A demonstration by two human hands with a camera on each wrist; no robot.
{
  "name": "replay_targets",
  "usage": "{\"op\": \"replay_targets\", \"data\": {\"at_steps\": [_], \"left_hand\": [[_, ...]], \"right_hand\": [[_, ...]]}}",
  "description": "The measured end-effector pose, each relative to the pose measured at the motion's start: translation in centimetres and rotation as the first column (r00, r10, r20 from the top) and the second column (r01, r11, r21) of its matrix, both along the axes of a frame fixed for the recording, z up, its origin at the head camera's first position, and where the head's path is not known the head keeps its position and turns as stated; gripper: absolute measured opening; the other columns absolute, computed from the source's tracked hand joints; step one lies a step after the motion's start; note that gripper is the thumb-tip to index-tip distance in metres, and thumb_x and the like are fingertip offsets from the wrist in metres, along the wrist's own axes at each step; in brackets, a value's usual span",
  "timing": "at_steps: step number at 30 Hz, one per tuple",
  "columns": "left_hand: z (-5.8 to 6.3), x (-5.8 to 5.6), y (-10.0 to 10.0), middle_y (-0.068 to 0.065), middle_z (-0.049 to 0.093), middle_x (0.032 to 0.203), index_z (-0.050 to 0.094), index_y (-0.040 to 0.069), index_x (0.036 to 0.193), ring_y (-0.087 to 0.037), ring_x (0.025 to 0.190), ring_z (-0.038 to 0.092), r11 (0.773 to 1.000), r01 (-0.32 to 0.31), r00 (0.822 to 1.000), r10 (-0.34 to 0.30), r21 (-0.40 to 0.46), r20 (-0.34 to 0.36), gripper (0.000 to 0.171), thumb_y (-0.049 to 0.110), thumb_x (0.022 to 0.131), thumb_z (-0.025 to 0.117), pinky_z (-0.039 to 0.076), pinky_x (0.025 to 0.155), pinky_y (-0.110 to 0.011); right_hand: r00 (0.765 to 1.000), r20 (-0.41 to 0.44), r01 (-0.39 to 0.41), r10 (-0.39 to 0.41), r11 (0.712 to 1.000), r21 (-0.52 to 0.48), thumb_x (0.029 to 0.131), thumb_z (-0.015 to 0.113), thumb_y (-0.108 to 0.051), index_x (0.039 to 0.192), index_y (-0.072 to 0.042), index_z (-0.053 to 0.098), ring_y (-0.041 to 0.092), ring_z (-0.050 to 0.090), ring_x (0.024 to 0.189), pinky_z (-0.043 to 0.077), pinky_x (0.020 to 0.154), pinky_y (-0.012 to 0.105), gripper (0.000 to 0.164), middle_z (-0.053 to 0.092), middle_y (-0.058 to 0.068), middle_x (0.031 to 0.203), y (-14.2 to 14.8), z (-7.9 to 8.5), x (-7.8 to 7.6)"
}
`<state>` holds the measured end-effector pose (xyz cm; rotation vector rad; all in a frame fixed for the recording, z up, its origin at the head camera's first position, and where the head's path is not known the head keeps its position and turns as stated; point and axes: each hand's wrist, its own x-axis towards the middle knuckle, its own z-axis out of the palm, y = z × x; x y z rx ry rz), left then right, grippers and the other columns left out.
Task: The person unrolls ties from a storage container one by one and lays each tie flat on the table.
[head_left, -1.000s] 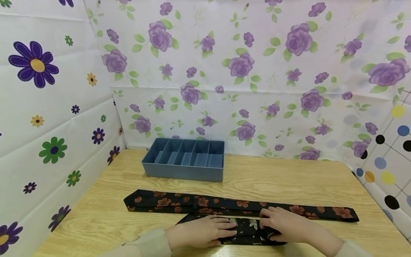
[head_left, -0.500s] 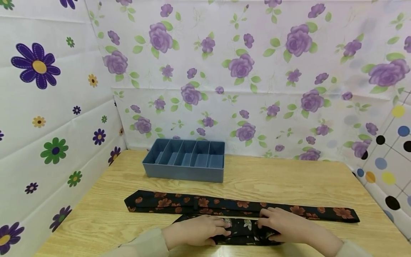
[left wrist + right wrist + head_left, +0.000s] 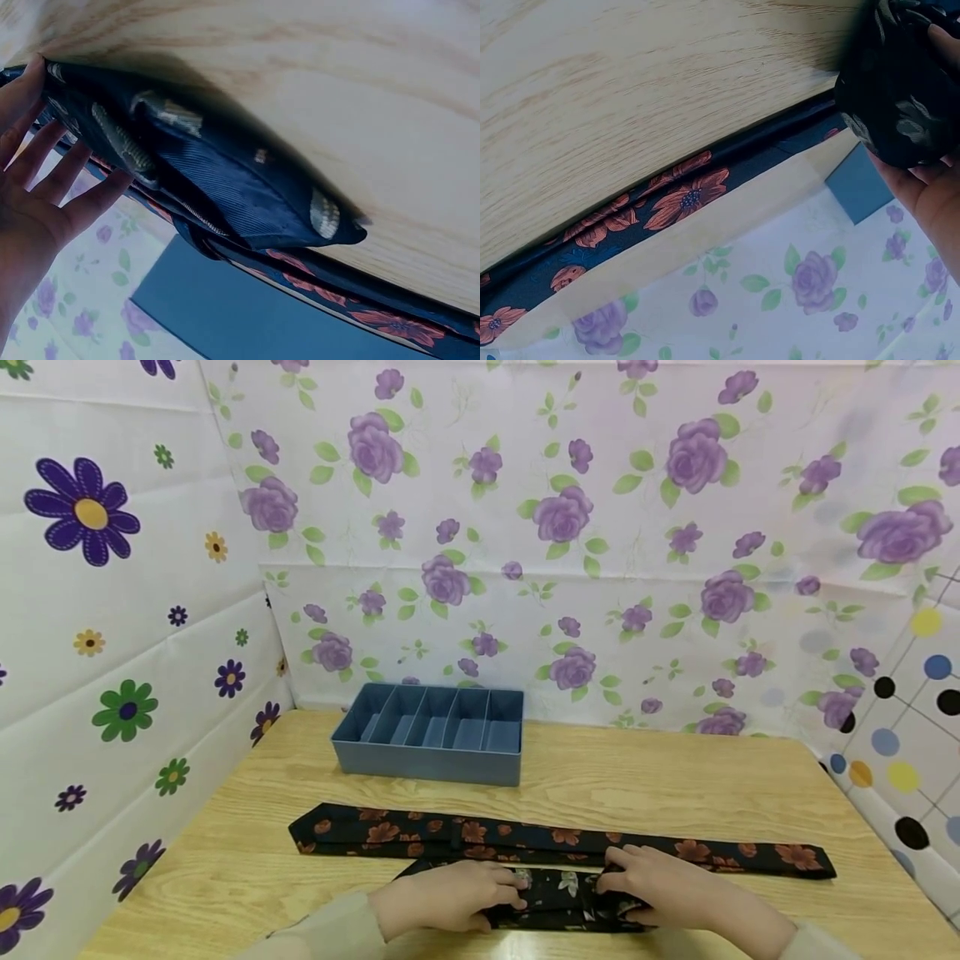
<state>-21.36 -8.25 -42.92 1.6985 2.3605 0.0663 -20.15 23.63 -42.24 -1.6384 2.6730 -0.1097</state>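
Note:
A black necktie [image 3: 551, 893] with pale flowers lies along the table's front, its right part rolled or folded up. My right hand [image 3: 663, 885] grips that bunched end, fingers over the far side and thumb at the near side; the right wrist view shows the dark bundle [image 3: 900, 97] held there. On the tie further left rests my left hand [image 3: 457, 893], fingers laid across it and thumb by the near edge. The wide tip [image 3: 247, 187] sticks out past this hand, lining side showing. Just behind lies a second necktie [image 3: 547, 835], dark with orange-brown flowers, stretched out full length.
A blue-grey tray [image 3: 431, 760] with several compartments stands at the back left of the wooden table [image 3: 660, 777]. Flower-printed sheets [image 3: 480, 527] hang behind and at the left; a dotted one [image 3: 911, 735] is at the right.
My left hand has slid left along the black tie, its fingers a little more bent. My right hand has shifted slightly left with the bunched end. The second tie and the tray have stayed put.

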Motion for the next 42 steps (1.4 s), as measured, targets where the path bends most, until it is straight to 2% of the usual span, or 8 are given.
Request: {"op": "replay_targets", "data": {"at_steps": [10, 15, 19, 24, 28, 34, 38, 42], "left_hand": [[0.0, -0.1, -0.8, 0.002, 0.049, 0.140, 0.052, 0.022, 0.133, -0.013, 0.128, 0.048, 1.000, -0.023, 0.999, 0.023, -0.006, 0.022, 0.050, 0.020, 0.085, 0.069, 0.045, 0.098, -0.020], [0.0, 0.1, -1.0, 0.004, 0.049, 0.138, 0.041, 0.023, 0.143, -0.008, 0.124, 0.050, 1.000, 0.013, 1.000, -0.013, -0.007, -0.024, 0.062, 0.022, 0.087, 0.068, 0.045, 0.096, -0.017], [0.1, 0.1, -1.3, 0.004, 0.047, 0.141, 0.040, 0.025, 0.144, -0.009, 0.125, 0.050, 0.999, 0.027, 0.998, -0.028, -0.031, -0.051, 0.063, 0.023, 0.087, 0.067, 0.045, 0.096, -0.018], [0.1, -0.1, -1.6, 0.003, 0.047, 0.142, 0.043, 0.026, 0.143, -0.012, 0.126, 0.050, 0.999, 0.014, 0.999, -0.015, -0.042, -0.033, 0.058, 0.022, 0.089, 0.065, 0.046, 0.096, -0.020], [0.1, -0.1, -1.6, 0.003, 0.049, 0.140, 0.045, 0.027, 0.141, -0.012, 0.126, 0.050, 0.999, -0.018, 1.000, 0.019, -0.032, 0.013, 0.053, 0.011, 0.092, 0.059, 0.045, 0.100, -0.024], [0.2, -0.1, -1.8, 0.004, 0.051, 0.136, 0.050, 0.027, 0.137, -0.016, 0.126, 0.050, 0.997, -0.068, 0.995, 0.069, -0.021, 0.072, 0.056, 0.001, 0.088, 0.057, 0.044, 0.103, -0.033], [0.1, 0.0, -2.1, 0.003, 0.051, 0.136, 0.052, 0.026, 0.135, -0.015, 0.126, 0.050, 0.997, -0.073, 0.995, 0.074, -0.014, 0.072, 0.057, -0.002, 0.086, 0.058, 0.044, 0.104, -0.035], [0.1, -0.1, -2.5, 0.002, 0.051, 0.136, 0.051, 0.026, 0.136, -0.015, 0.126, 0.050, 0.998, -0.058, 0.996, 0.060, -0.034, 0.059, 0.061, -0.004, 0.084, 0.059, 0.045, 0.102, -0.031]], "right_hand": [[1.000, -0.002, -0.011, 0.011, 1.000, -0.006, 0.078, 0.076, -0.027, 0.101, -0.022, 0.055, 0.000, 0.045, 0.075, 0.043, 0.062, 0.020, 0.032, 0.049, -0.010, 0.093, -0.4, 0.2, 0.2], [1.000, 0.008, -0.001, 0.001, 1.000, 0.005, 0.078, 0.077, -0.025, 0.103, -0.021, 0.055, 0.001, 0.049, 0.078, 0.046, 0.063, 0.022, 0.033, 0.052, -0.010, 0.094, -0.4, 0.1, 0.1], [1.000, -0.008, -0.010, 0.010, 1.000, 0.009, 0.078, 0.077, -0.025, 0.108, -0.024, 0.059, -0.001, 0.045, 0.071, 0.043, 0.060, 0.020, 0.035, 0.053, -0.008, 0.095, -0.3, 0.0, 0.1], [0.998, -0.044, -0.035, 0.035, 0.999, -0.012, 0.078, 0.077, -0.027, 0.106, -0.026, 0.061, -0.003, 0.040, 0.069, 0.038, 0.058, 0.016, 0.032, 0.052, -0.008, 0.094, -0.2, -0.3, 0.0], [0.999, -0.031, -0.031, 0.031, 0.999, -0.019, 0.078, 0.076, -0.028, 0.103, -0.025, 0.058, -0.001, 0.046, 0.074, 0.042, 0.059, 0.018, 0.031, 0.053, -0.009, 0.094, -0.2, -0.5, -0.1], [1.000, 0.004, -0.010, 0.010, 1.000, -0.002, 0.079, 0.075, -0.029, 0.102, -0.021, 0.055, -0.001, 0.049, 0.077, 0.044, 0.060, 0.019, 0.032, 0.053, -0.011, 0.093, -0.3, -0.4, 0.0], [0.999, 0.044, 0.013, -0.014, 1.000, 0.017, 0.081, 0.074, -0.031, 0.099, -0.020, 0.050, -0.002, 0.048, 0.076, 0.044, 0.060, 0.020, 0.032, 0.052, -0.013, 0.091, -0.5, -0.2, 0.1], [0.996, 0.083, 0.037, -0.040, 0.998, 0.043, 0.082, 0.073, -0.031, 0.099, -0.019, 0.047, 0.000, 0.052, 0.078, 0.047, 0.063, 0.023, 0.034, 0.053, -0.014, 0.091, -0.6, 0.0, 0.2]]}}
